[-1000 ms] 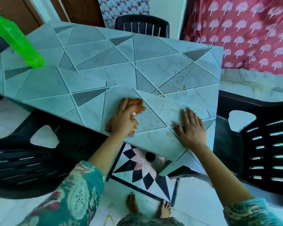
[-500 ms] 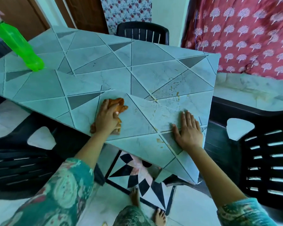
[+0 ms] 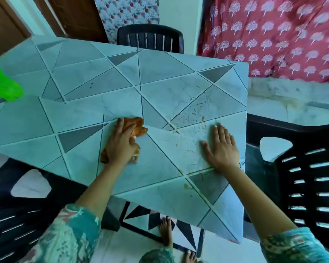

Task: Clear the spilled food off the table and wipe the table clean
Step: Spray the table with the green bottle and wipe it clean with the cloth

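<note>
i see the left hand gripping the orange cloth, pressing it on the surface. the right hand lies flat, fingers straight, just beside the food spots. a green bottle sits far left.

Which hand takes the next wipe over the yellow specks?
Left. The left hand holds the orange cloth beside the specks; the right hand lies flat and bare on the table.
</note>
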`<state>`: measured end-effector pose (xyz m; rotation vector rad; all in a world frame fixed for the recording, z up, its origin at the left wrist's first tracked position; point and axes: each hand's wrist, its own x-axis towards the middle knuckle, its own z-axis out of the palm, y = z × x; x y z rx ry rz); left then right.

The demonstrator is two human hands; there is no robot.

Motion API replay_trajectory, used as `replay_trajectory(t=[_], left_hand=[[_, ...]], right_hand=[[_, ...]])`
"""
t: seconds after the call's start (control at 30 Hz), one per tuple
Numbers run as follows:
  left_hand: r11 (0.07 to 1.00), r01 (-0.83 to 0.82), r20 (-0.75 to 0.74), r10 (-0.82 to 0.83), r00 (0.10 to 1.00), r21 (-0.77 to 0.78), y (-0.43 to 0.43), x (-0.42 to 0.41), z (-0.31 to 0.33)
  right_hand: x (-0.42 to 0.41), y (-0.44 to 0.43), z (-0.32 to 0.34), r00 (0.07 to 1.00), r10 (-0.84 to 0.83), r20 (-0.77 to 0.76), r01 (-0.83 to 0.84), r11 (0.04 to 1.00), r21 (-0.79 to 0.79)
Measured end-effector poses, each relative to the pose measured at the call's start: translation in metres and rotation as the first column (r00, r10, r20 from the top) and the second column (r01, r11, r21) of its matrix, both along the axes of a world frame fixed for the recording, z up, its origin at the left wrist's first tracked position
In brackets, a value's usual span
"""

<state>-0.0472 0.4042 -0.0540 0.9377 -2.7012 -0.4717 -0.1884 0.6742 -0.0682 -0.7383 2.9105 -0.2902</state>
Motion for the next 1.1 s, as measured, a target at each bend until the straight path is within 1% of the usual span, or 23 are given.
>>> replay_trajectory(t=[0.03,0.07,0.13,0.17,0.23,0.33,0.37,0.4,0.43,0.47,0.53,0.57,0.6,0.63,0.7,0.73,0.8,0.87,0.9,0.97,1.0,1.03,1.1], left_hand=[[0.999,-0.054,0.008,0.053,0.999,0.005,-0.009,-0.016,0.002],[0.998,-0.07,0.005,0.07,0.998,0.006,-0.013,-0.034,0.003],[1.0,-0.028,-0.005,0.028,1.0,0.002,0.0,-0.062,0.001],[0.999,0.037,-0.013,-0.037,0.999,0.0,0.014,-0.072,-0.001],[0.974,0.225,-0.043,-0.226,0.973,-0.017,0.048,-0.08,-0.007],[0.862,0.503,-0.055,-0.506,0.861,-0.057,0.082,-0.06,-0.01],[0.825,0.559,-0.054,-0.564,0.824,-0.077,0.079,-0.052,-0.011],[0.807,0.583,-0.052,-0.589,0.807,-0.098,0.068,-0.046,-0.011],[0.826,0.552,-0.049,-0.56,0.827,-0.119,0.052,-0.044,-0.01],[0.875,0.467,-0.04,-0.475,0.879,-0.126,0.031,-0.046,-0.008],[0.975,0.207,0.014,-0.206,0.978,-0.076,-0.011,-0.064,-0.003],[0.995,0.092,0.056,-0.089,0.994,-0.039,-0.026,-0.079,0.001],[1.0,0.016,0.076,-0.014,0.997,-0.025,-0.034,-0.093,0.004],[0.999,-0.008,0.071,0.011,0.997,-0.033,-0.035,-0.107,0.006],[0.998,0.036,0.037,-0.034,0.999,-0.051,-0.017,-0.128,0.005],[0.995,0.091,0.033,-0.089,0.995,-0.047,-0.002,-0.135,0.003],[0.967,0.252,0.023,-0.251,0.968,-0.035,0.037,-0.137,0.001],[0.902,0.429,-0.02,-0.43,0.903,-0.048,0.069,-0.123,-0.002],[0.864,0.498,-0.038,-0.502,0.864,-0.079,0.076,-0.113,-0.005],[0.798,0.589,-0.033,-0.597,0.802,-0.125,0.066,-0.096,-0.006],[0.798,0.587,-0.037,-0.596,0.802,-0.135,0.052,-0.094,-0.007],[0.83,0.547,-0.025,-0.553,0.833,-0.11,0.032,-0.097,-0.011],[0.931,0.364,0.014,-0.364,0.931,0.001,-0.008,-0.113,-0.013]], right_hand=[[-0.001,0.0,-0.001,1.0,0.002,-0.011,-0.002,1.0,0.004],[-0.003,-0.001,-0.002,1.0,-0.001,-0.016,0.001,1.0,0.008],[-0.005,-0.003,-0.003,1.0,-0.007,-0.022,0.007,1.0,0.007],[-0.006,-0.003,-0.004,1.0,-0.012,-0.02,0.013,1.0,0.006],[-0.009,-0.005,-0.005,0.999,-0.027,-0.02,0.027,1.0,0.009],[-0.014,-0.008,-0.005,0.998,-0.055,-0.025,0.055,0.998,-0.007],[-0.016,-0.01,-0.004,0.998,-0.062,-0.023,0.062,0.998,-0.012],[-0.019,-0.01,-0.002,0.997,-0.072,-0.019,0.072,0.997,-0.013],[-0.021,-0.011,-0.001,0.997,-0.082,-0.017,0.081,0.997,-0.015],[-0.025,-0.011,0.0,0.996,-0.089,-0.018,0.089,0.996,-0.017],[-0.027,-0.011,0.001,0.996,-0.085,-0.021,0.085,0.996,-0.017],[-0.027,-0.011,0.0,0.996,-0.087,-0.023,0.086,0.996,-0.018],[-0.026,-0.011,-0.001,0.996,-0.088,-0.028,0.087,0.996,-0.022],[-0.026,-0.011,-0.002,0.995,-0.092,-0.034,0.091,0.996,-0.024],[-0.025,-0.01,-0.001,0.995,-0.096,-0.041,0.094,0.995,-0.03],[-0.026,-0.01,-0.001,0.994,-0.099,-0.044,0.098,0.995,-0.032],[-0.026,-0.012,-0.001,0.993,-0.105,-0.059,0.103,0.994,-0.037],[-0.025,-0.012,-0.001,0.991,-0.118,-0.066,0.116,0.993,-0.035],[-0.025,-0.013,-0.002,0.99,-0.121,-0.068,0.119,0.992,-0.031],[-0.026,-0.012,-0.002,0.99,-0.126,-0.064,0.124,0.992,-0.033],[-0.025,-0.012,-0.002,0.99,-0.129,-0.059,0.127,0.991,-0.042],[-0.026,-0.012,-0.002,0.99,-0.133,-0.055,0.13,0.99,-0.05],[-0.027,-0.012,-0.002,0.988,-0.144,-0.052,0.142,0.989,-0.053]])
